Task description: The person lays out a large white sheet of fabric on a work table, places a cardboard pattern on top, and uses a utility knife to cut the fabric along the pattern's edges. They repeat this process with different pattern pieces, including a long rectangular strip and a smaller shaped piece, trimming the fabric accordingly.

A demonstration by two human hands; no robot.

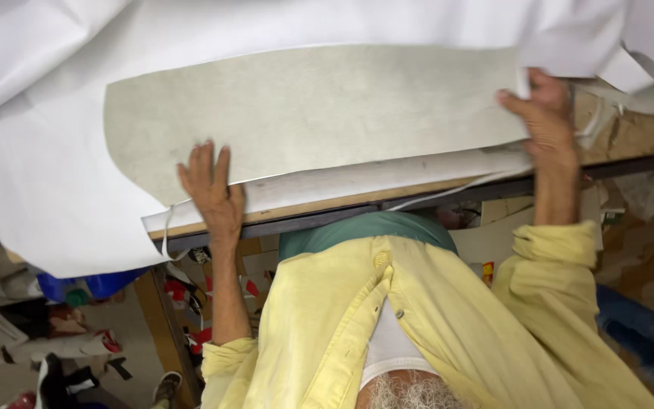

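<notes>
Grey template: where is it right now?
Head view: the grey template lies flat on white fabric at the table edge, between left hand and right hand.

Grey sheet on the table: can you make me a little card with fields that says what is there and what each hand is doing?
Place: wooden table seen from above
Top piece: grey sheet with a rounded left end, lying flat
Underneath and around: white sheet, hanging over the table's edge
Left hand: open, pressed flat on the grey sheet's near edge
Right hand: pinching a lifted flap of the white sheet at the grey sheet's right end
Clothes: yellow shirt
</notes>
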